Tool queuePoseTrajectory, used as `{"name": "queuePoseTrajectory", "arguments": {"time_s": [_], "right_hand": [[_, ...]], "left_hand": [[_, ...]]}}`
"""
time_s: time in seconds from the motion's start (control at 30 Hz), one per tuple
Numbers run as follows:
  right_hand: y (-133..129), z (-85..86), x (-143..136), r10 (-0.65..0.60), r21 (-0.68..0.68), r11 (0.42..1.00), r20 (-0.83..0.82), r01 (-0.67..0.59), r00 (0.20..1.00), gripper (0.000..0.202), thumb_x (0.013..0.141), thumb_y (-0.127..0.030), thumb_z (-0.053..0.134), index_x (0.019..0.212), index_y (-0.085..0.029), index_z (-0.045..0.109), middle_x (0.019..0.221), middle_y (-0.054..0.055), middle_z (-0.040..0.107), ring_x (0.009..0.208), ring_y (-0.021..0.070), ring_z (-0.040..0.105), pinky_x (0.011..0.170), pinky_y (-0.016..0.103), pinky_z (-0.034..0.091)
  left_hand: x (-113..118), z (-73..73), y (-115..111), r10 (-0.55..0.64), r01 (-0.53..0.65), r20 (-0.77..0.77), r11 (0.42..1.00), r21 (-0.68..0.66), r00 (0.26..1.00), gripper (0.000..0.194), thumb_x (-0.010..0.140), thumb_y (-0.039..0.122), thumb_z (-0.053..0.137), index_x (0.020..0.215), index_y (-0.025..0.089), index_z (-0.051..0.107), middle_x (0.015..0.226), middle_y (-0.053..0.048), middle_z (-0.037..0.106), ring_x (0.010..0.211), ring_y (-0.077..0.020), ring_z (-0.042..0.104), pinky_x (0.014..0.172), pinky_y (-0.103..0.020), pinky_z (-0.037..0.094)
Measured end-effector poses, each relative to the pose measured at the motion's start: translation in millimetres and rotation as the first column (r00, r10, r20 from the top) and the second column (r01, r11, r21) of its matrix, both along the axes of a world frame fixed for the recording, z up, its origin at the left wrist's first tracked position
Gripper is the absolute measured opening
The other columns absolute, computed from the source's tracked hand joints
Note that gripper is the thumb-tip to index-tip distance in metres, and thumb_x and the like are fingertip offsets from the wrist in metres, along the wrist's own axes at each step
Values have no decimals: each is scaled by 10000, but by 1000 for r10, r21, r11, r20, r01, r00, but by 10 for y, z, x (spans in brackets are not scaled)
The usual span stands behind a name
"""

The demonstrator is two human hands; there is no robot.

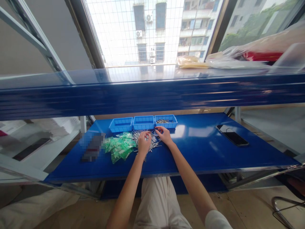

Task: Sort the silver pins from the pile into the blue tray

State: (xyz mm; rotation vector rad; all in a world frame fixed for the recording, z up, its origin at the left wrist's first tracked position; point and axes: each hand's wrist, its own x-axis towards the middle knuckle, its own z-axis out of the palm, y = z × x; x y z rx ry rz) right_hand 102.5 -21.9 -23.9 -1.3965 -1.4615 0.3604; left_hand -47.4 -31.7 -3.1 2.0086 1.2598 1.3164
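Observation:
My left hand [144, 142] is over a loose pile of thin metal pieces [154, 143], its fingers pinched together. My right hand [164, 135] is beside it at the pile's upper right, thumb and finger closed, near the front of a blue bin [175, 121] that holds small metal pieces. Whatever either pinch holds is too small to name. Two more blue bins, one in the middle [143, 121] and one at the left [121, 124], stand in the same row and look empty inside. Green plastic packets [121, 147] lie left of the pile.
On the blue table [197, 152], a phone [232, 135] lies at the right and a blurred dark object [93, 147] at the left. A blue shelf [147, 95] crosses above the table's back edge, with plastic bags [250, 57] on it.

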Motion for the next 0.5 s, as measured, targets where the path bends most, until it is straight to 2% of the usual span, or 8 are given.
{"name": "queuePoseTrajectory", "arguments": {"time_s": [0.1, 0.3, 0.5], "right_hand": [[4, 24, -7, -17, -10, 1000, -46, 17, 999, 272, 769, -347, 497, 895, -165, 655, 861, 69, 660, 675, 153, 568, 611, 260, 442], [-28, 106, -37, 36, -54, 997, -244, -51, 969, 301, 708, -414, 566, 814, -151, 664, 761, 65, 671, 674, 168, 589, 611, 266, 454], [-73, 203, -91, 213, -81, 961, -390, -265, 896, 301, 636, -427, 637, 753, -149, 644, 705, 50, 653, 627, 150, 585, 576, 255, 446]], "left_hand": [[0, 1, 1, 1, -1, -5, 1000, 2, 1000, 174, 789, 246, 464, 874, 185, 602, 783, -28, 565, 636, -120, 499, 578, -244, 432], [-1, -15, 18, -8, 9, -15, 1000, 24, 1000, 194, 806, 278, 466, 904, 189, 608, 781, -25, 568, 633, -114, 499, 592, -243, 431], [1, -23, 32, -24, 25, -18, 998, 65, 1000, 227, 815, 348, 474, 889, 181, 609, 783, -33, 578, 631, -118, 494, 596, -248, 421]]}}
